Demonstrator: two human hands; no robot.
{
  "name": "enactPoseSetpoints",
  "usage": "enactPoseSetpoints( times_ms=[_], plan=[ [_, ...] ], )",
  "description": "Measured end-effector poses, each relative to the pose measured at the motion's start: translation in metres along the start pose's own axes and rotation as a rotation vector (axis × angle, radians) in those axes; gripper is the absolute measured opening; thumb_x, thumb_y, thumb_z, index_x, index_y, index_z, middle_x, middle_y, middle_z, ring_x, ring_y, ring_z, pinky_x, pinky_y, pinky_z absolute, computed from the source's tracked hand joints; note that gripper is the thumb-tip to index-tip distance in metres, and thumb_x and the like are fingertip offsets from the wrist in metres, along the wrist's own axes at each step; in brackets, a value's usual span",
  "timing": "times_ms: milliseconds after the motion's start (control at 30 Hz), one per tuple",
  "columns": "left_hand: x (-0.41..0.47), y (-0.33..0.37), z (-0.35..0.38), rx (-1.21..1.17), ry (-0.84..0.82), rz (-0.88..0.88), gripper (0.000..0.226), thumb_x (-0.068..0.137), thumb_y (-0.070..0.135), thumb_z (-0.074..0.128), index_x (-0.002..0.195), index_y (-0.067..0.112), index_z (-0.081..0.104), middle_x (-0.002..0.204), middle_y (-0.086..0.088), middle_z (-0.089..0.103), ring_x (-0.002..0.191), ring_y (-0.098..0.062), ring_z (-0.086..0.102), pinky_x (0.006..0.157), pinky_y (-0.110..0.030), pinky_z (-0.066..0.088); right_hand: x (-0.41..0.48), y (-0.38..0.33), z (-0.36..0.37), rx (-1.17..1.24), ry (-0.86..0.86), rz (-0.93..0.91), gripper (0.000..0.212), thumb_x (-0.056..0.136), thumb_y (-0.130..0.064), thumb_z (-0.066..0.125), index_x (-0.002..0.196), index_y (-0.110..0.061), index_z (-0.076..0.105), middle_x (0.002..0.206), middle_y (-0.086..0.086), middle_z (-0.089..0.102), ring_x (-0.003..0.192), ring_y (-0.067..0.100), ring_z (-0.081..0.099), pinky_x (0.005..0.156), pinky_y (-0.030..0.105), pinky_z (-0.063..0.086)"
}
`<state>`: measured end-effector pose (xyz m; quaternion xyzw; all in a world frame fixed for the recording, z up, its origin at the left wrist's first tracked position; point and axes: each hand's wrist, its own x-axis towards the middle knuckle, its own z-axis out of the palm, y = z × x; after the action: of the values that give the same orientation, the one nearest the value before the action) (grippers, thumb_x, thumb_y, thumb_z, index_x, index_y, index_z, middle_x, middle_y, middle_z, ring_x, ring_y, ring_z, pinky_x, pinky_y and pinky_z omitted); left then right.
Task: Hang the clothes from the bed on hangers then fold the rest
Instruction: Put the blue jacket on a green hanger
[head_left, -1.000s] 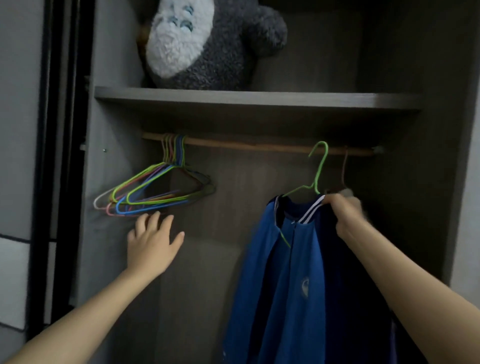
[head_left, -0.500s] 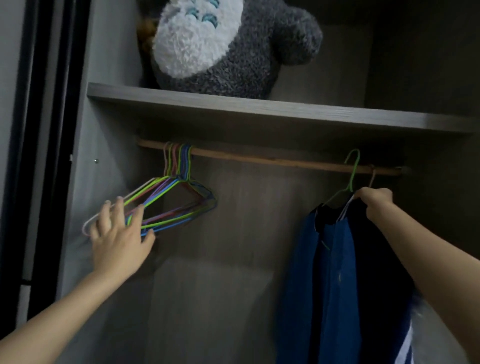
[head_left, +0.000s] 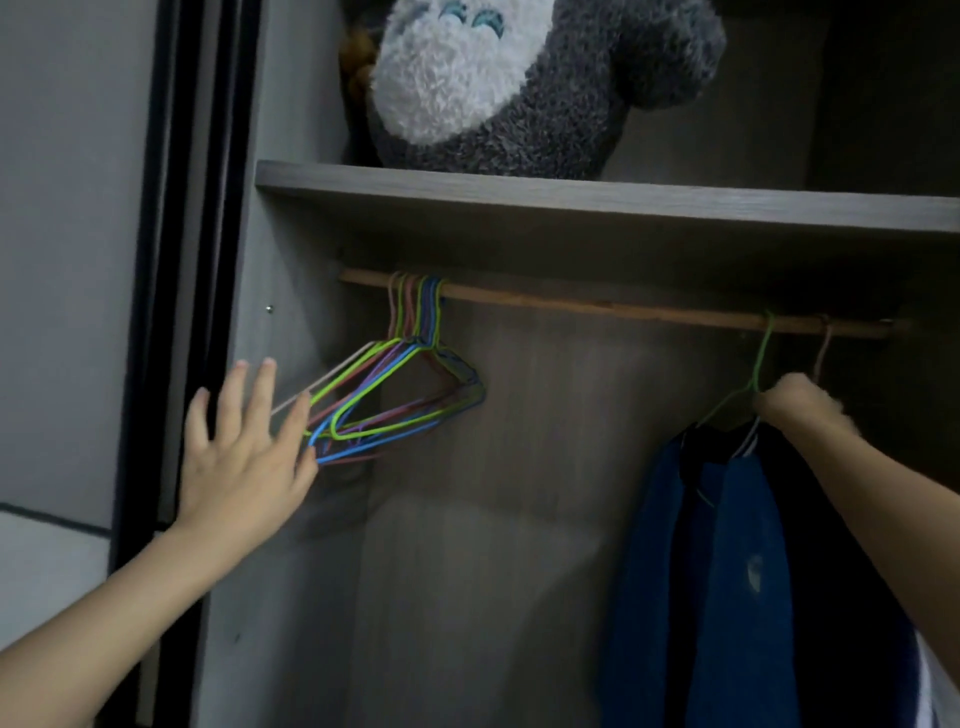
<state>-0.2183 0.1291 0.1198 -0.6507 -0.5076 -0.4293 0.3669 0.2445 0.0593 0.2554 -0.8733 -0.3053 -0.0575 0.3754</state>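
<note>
Two garments are up at the right of the wardrobe: a blue jacket hanging from a green hanger and, tight behind it, a dark garment on a pale hanger. Both hooks sit over the wooden rod near its right end, which is sensible, since it leaves the middle free for whatever comes from the bed.

The right hand is at the top of that pair, fingers curled in a closed grip at the neck of the pale hanger, just beside the green wire. My read is that it's steadying or seating the hook, though blur hides exactly how the fingertips lie.

On the other side, the left hand is wide open, fingers spread and straight. It reaches at the near tips of a bunch of empty hangers: green, blue, pink and white wires, all hooked together at the rod's left end and hanging at a slant. The thumb overlaps the lowest blue wire; whether it touches or is just short, I cannot tell. Nothing is held there yet.

It looks like the next hanger is being picked, and with so many wires nested, pulling one could drag its neighbours along.

Above, a shelf carries a grey and white plush toy, and the wardrobe's dark door frame runs down the left.
</note>
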Motion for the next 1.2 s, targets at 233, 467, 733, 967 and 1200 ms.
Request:
enactPoseSetpoints(
  times_ms=[233, 467, 733, 967, 1200],
  plan=[
    [-0.005, -0.028, -0.001, 0.087, 0.014, -0.054, 0.062, 0.078, 0.035, 0.037, 0.128, 0.004, 0.055, 0.145, -0.032, 0.028, 0.134, -0.049, 0.022, 0.100, -0.066, 0.023, -0.083, -0.069, 0.087, -0.040, -0.029, -0.403, 0.039, 0.095, -0.032, 0.047, 0.123, -0.006, 0.057, 0.133, 0.020, 0.046, 0.126, 0.036, 0.036, 0.104, 0.045, 0.031],
    [-0.027, -0.073, 0.021, 0.069, -0.215, -0.197, 0.074, 0.077, 0.032, 0.068, 0.131, -0.013, 0.044, 0.142, -0.038, 0.029, 0.130, -0.056, 0.027, 0.094, -0.074, 0.024, -0.206, -0.163, 0.179, 0.499, -0.559, -0.507, 0.033, 0.093, -0.037, 0.050, 0.071, -0.014, 0.057, 0.100, 0.021, 0.062, 0.100, 0.028, 0.056, 0.076, 0.031, 0.036],
    [-0.039, -0.108, 0.042, 0.022, -0.345, -0.111, 0.086, 0.095, 0.058, 0.006, 0.129, -0.009, 0.047, 0.140, -0.030, 0.036, 0.129, -0.048, 0.031, 0.093, -0.064, 0.038, -0.237, -0.231, 0.215, 0.531, -0.587, -0.500, 0.053, 0.090, -0.047, 0.052, 0.104, 0.001, 0.067, 0.111, 0.022, 0.065, 0.110, 0.035, 0.058, 0.091, 0.037, 0.045],
    [-0.037, -0.111, 0.043, -0.026, -0.325, -0.093, 0.083, 0.096, 0.056, 0.007, 0.128, -0.007, 0.050, 0.139, -0.029, 0.040, 0.127, -0.049, 0.038, 0.090, -0.061, 0.043, -0.241, -0.230, 0.222, 0.475, -0.455, -0.391, 0.038, 0.089, -0.028, 0.052, 0.114, -0.001, 0.061, 0.119, 0.021, 0.061, 0.115, 0.034, 0.053, 0.096, 0.039, 0.041],
    [-0.039, -0.114, 0.051, -0.051, -0.218, -0.065, 0.071, 0.096, 0.056, 0.009, 0.137, 0.004, 0.034, 0.145, -0.024, 0.031, 0.132, -0.046, 0.029, 0.094, -0.062, 0.039, -0.247, -0.228, 0.179, 0.636, 0.035, -0.450, 0.034, 0.102, -0.021, 0.028, 0.105, 0.004, 0.051, 0.106, 0.026, 0.064, 0.105, 0.042, 0.055, 0.083, 0.039, 0.037]
  ],
)
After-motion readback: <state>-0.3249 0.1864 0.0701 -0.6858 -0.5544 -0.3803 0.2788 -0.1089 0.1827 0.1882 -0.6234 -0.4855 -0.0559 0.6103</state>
